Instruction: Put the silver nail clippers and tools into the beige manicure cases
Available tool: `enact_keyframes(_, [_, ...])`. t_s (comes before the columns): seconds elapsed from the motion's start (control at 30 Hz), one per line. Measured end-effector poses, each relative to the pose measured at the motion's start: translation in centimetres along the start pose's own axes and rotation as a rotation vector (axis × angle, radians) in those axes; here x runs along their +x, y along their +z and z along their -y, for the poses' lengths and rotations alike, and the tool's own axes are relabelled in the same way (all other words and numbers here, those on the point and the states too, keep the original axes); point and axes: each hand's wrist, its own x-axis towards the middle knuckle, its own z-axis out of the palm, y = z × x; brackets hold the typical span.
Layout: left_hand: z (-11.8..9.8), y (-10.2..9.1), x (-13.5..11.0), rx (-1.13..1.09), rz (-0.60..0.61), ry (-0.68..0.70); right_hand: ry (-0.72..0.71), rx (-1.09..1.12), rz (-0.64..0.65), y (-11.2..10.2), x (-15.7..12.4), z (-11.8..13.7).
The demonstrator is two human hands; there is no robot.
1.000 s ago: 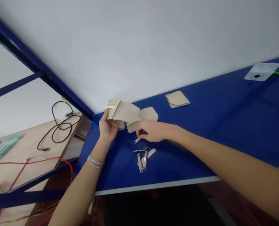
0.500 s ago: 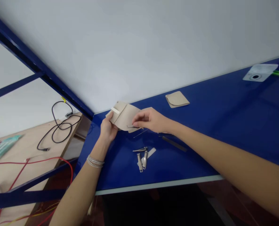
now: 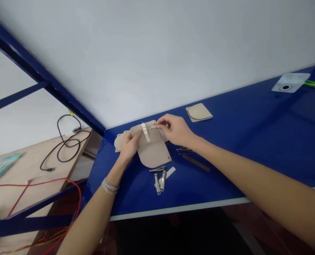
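Observation:
My left hand (image 3: 130,145) grips the left side of an opened beige case (image 3: 153,154) with a white elastic strap (image 3: 145,132) across it. The case's flap hangs toward me. My right hand (image 3: 174,131) pinches a small thin metal tool (image 3: 153,127) just right of the strap; its exact kind is too small to tell. Below the flap lie two nail clippers (image 3: 157,183), another slim metal clipper-like tool (image 3: 157,169) and a whitish strip (image 3: 171,171). Thin metal tools (image 3: 185,150) and a dark flat nail file (image 3: 196,163) lie under my right forearm.
A folded beige case (image 3: 199,112) lies near the wall, and another beige piece (image 3: 118,142) shows behind my left hand. A white pouch (image 3: 290,83) sits far right on the blue table (image 3: 253,124). Left are a blue metal frame (image 3: 74,102) and black cable (image 3: 67,141).
The beige case has turned in my left hand, so its strap and flap face me. My right hand has moved slightly up with the small metal tool, closer to the strap.

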Motion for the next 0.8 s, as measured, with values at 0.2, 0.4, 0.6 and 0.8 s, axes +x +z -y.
enact_keyframes(0.2, [0.1, 0.3, -0.5, 0.021, 0.151, 0.002, -0.024, -0.095, 0.047, 0.4, -0.3, -0.5])
enact_keyframes(0.4, [0.1, 0.7, -0.7, 0.111, 0.133, 0.041, -0.032, -0.114, 0.1, 0.5, -0.6, -0.2])
enact_keyframes(0.6, [0.1, 0.9, -0.7, 0.181, 0.073, 0.068, -0.059, -0.091, 0.12, 1.1, -0.8, -0.1])
enact_keyframes(0.8, [0.1, 0.9, -0.8, 0.093, 0.089, 0.033, -0.079, -0.129, 0.161, 1.3, -1.0, 0.0])
